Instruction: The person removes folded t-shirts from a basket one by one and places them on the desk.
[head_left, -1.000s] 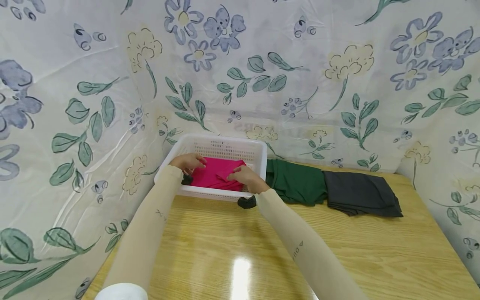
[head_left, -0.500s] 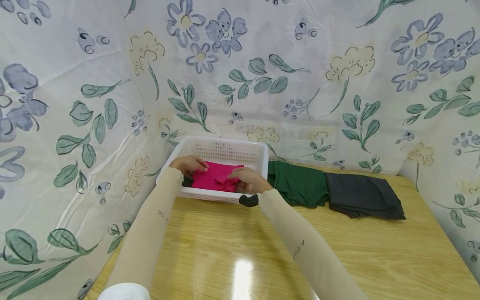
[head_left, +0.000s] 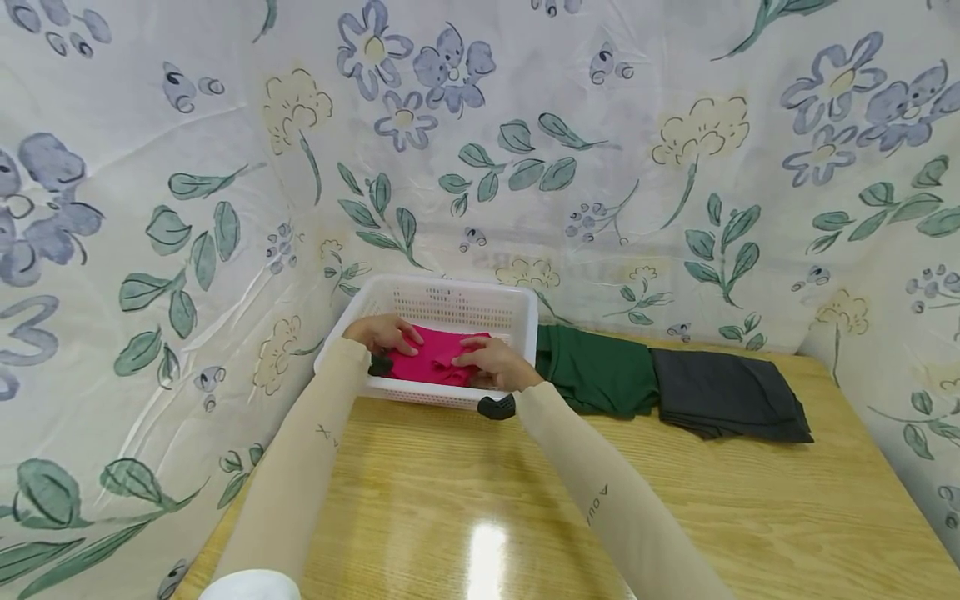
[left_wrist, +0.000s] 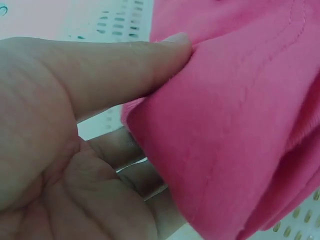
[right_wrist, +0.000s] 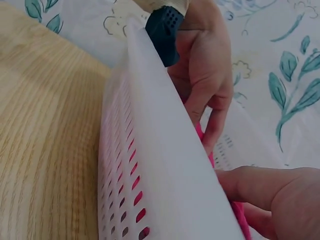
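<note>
A bright pink folded garment (head_left: 427, 343) lies inside a white perforated plastic basket (head_left: 431, 390). At its left end my left hand (head_left: 384, 332) pinches the cloth; in the left wrist view the thumb lies on top of the pink fabric (left_wrist: 215, 125) and the other fingers go underneath. My right hand (head_left: 497, 361) holds the right part, where a small flap is turned up. Past the basket's white rim (right_wrist: 170, 135), the right wrist view shows the right thumb and a finger at the pink cloth, with the left hand (right_wrist: 207, 65) further off.
Right of the basket lie a folded dark green garment (head_left: 600, 371) and a folded dark grey garment (head_left: 723, 390), side by side on the wooden table (head_left: 420, 475). Flower-printed sheets (head_left: 480, 100) hang behind and on both sides.
Both hands stay at the pink garment in the basket. The left fingers have shifted slightly right and inward over the cloth. The right hand has closed in on the turned-up flap.
</note>
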